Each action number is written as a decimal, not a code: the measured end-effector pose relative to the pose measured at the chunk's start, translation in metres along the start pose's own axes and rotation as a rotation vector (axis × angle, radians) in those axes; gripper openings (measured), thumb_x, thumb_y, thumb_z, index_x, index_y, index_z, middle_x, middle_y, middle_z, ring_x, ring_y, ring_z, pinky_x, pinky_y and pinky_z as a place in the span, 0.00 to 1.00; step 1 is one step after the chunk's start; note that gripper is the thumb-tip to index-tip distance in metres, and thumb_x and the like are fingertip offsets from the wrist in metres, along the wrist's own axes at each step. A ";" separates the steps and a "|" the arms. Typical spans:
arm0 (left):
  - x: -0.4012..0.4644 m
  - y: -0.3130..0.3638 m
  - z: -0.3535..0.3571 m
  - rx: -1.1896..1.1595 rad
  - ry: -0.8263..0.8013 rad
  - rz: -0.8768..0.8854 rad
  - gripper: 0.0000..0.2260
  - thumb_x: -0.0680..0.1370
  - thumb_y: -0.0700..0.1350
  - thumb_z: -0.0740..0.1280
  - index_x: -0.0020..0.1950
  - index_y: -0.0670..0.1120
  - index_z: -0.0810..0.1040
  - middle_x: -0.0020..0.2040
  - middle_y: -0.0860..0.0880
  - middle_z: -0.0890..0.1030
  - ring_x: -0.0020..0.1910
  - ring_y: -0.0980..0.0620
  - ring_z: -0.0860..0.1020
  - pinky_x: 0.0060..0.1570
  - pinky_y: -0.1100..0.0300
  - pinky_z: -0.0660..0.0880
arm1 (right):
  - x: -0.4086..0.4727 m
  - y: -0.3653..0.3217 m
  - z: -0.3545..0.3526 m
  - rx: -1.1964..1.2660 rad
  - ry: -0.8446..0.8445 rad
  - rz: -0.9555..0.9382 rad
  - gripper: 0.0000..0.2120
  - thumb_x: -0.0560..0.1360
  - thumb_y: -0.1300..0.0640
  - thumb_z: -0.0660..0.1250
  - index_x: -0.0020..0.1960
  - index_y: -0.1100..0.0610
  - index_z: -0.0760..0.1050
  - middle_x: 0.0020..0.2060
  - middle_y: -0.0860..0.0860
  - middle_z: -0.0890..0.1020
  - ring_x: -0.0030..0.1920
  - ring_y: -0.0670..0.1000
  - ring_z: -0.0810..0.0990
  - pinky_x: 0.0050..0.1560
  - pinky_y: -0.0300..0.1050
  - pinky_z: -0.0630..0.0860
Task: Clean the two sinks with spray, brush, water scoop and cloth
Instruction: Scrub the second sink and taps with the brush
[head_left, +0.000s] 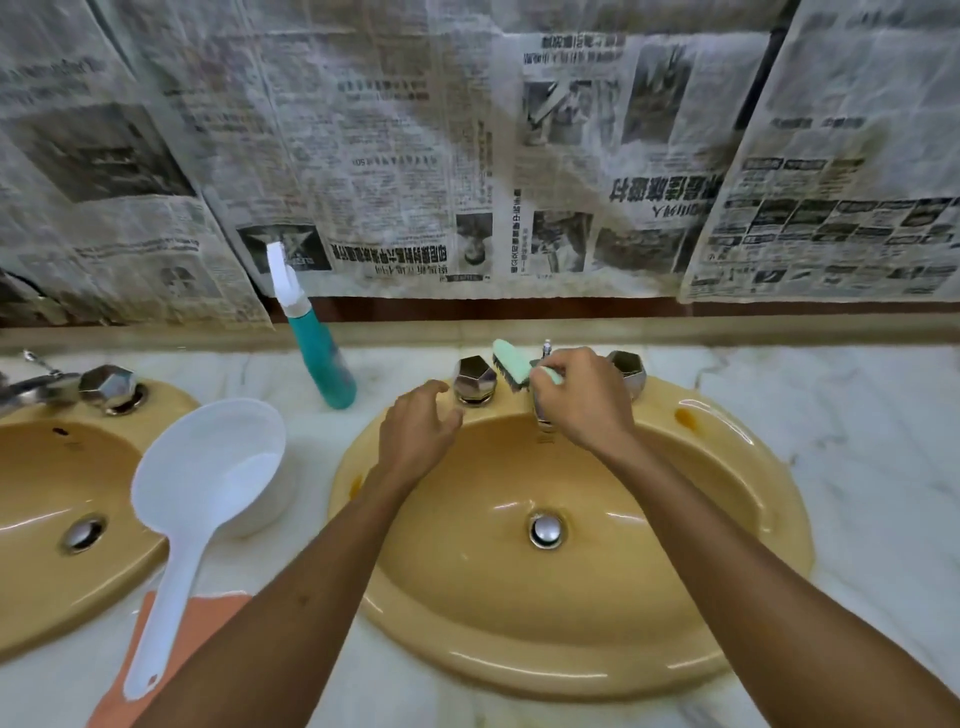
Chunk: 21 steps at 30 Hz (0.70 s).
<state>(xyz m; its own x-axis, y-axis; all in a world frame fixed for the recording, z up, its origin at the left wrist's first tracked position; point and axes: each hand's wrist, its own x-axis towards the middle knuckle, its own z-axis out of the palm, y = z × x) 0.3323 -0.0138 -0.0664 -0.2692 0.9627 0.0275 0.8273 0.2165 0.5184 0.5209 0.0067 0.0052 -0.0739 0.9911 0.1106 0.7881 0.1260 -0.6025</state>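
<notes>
Right hand (582, 400) grips green brush (511, 364) at right sink's (727, 597) far taps; left hand (418, 434) loosely open (holding nothing) near the rim.

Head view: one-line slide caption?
Right hand scrubs the chrome faucet of the yellow oval sink with a green brush.

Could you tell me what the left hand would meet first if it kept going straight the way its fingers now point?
Most likely the left faucet knob. The left hand hangs loosely curled over the right sink, fingers aimed up and right at that knob, just short of it. Depth is unclear, so it might pass above.
</notes>
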 end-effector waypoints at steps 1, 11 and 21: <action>0.012 -0.002 0.001 0.004 -0.004 -0.005 0.22 0.79 0.53 0.68 0.70 0.48 0.74 0.66 0.46 0.78 0.64 0.44 0.74 0.59 0.52 0.72 | 0.010 -0.006 0.006 -0.045 -0.010 -0.019 0.11 0.76 0.52 0.64 0.49 0.55 0.84 0.41 0.54 0.85 0.41 0.56 0.80 0.39 0.48 0.77; 0.065 -0.008 0.002 -0.352 -0.118 0.081 0.16 0.71 0.49 0.77 0.58 0.50 0.85 0.52 0.52 0.86 0.52 0.56 0.82 0.54 0.60 0.76 | 0.057 -0.035 0.049 -0.112 -0.079 0.029 0.11 0.74 0.51 0.65 0.49 0.53 0.83 0.41 0.53 0.83 0.39 0.57 0.78 0.36 0.49 0.75; 0.077 -0.020 0.017 -0.547 -0.114 0.000 0.21 0.69 0.47 0.79 0.60 0.44 0.83 0.59 0.47 0.83 0.57 0.54 0.80 0.61 0.57 0.76 | 0.071 -0.039 0.067 -0.134 -0.032 0.082 0.10 0.72 0.50 0.65 0.37 0.54 0.81 0.28 0.50 0.75 0.30 0.54 0.71 0.27 0.43 0.61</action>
<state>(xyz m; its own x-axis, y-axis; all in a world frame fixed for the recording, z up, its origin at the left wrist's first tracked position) 0.3032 0.0584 -0.0892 -0.1886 0.9808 -0.0495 0.4429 0.1299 0.8871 0.4437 0.0746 -0.0164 -0.0233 0.9990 0.0388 0.8664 0.0396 -0.4977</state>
